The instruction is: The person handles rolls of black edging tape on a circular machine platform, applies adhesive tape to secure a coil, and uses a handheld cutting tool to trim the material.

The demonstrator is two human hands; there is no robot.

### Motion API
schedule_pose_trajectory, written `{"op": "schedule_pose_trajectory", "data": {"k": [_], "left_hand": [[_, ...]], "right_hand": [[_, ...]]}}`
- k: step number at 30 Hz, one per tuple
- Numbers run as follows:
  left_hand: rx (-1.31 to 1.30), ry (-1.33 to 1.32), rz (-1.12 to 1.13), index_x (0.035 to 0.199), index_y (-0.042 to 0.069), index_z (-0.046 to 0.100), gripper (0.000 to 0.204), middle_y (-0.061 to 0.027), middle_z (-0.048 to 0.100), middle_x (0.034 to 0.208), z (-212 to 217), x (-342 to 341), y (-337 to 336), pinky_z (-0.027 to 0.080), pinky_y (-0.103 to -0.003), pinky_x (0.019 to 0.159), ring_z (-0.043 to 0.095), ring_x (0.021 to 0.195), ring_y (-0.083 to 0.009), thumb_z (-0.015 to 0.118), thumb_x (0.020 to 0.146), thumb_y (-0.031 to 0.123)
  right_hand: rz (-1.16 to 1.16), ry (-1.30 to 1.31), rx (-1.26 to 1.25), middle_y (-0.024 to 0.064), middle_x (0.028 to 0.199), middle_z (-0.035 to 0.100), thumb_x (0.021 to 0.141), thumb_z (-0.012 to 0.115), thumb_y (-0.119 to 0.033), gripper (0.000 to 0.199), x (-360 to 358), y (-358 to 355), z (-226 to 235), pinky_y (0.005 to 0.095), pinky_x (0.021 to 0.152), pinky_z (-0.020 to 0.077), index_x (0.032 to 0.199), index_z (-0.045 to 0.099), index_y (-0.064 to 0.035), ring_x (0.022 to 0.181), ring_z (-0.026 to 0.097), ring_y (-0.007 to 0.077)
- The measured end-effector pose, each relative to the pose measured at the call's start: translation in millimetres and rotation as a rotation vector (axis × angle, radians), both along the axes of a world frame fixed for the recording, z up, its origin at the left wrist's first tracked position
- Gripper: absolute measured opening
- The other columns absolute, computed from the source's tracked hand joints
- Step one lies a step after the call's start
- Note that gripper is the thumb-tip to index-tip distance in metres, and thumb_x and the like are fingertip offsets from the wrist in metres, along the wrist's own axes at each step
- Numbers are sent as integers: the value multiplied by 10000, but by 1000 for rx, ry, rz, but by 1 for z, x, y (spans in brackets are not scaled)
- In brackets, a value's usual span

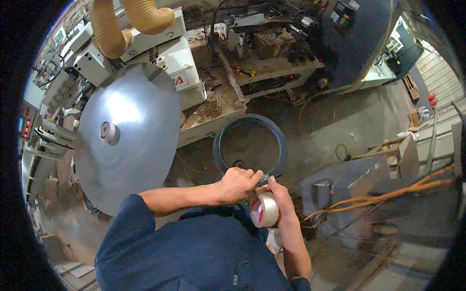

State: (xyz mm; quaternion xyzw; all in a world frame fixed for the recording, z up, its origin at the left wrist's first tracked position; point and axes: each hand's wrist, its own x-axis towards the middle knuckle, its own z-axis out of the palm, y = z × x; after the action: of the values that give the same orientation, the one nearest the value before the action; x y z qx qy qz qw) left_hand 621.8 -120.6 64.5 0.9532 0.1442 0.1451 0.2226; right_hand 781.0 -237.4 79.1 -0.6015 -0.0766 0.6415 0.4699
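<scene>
The right hand [283, 201] grips a roll of clear tape [264, 210] close to the chest. The left hand [238, 184] curls at the lower edge of a dark coiled ring [280, 145] — pinching it, apparently. Beyond — a round metal disc [128, 136] and a dusty workbench [213, 104].

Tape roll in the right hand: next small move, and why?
Probably peel the free end off the tape roll with the left hand: its fingers sit right at the roll the right hand grips, beside the dark coiled band.
</scene>
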Motion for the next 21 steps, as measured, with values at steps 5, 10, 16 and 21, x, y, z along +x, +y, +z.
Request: {"op": "schedule_pose_trajectory", "data": {"k": [5,10,16,21], "left_hand": [[-59,-34,183,1176,31,536,442,-94,612,769,-27,55,26,515,-435,575,647,665,-318,647,767,158],[-128,36,313,1192,2,552,460,-109,617,792,-34,79,42,509,-430,606,650,721,-301,632,755,122],[79,36,645,1183,2,592,455,-83,605,794,0,45,76,485,-394,628,626,703,-265,631,750,136],[269,39,1042,1200,8,595,454,-91,591,801,26,-11,104,475,-388,656,604,703,-273,604,762,131]], "right_hand": [[185,-97,-116,32,739,659,934,637,-437,429,70,63,-9,282,548,439,817,693,-27,607,574,114],[360,-221,-172,9,706,637,943,624,-373,370,102,109,-24,263,537,425,787,675,-41,593,538,77],[581,-75,78,-1,719,615,951,645,-325,331,77,195,-15,248,546,425,795,638,-33,601,521,72],[970,-72,345,-38,703,566,953,654,-321,333,7,293,-16,255,547,393,773,616,-43,614,474,63]]}}
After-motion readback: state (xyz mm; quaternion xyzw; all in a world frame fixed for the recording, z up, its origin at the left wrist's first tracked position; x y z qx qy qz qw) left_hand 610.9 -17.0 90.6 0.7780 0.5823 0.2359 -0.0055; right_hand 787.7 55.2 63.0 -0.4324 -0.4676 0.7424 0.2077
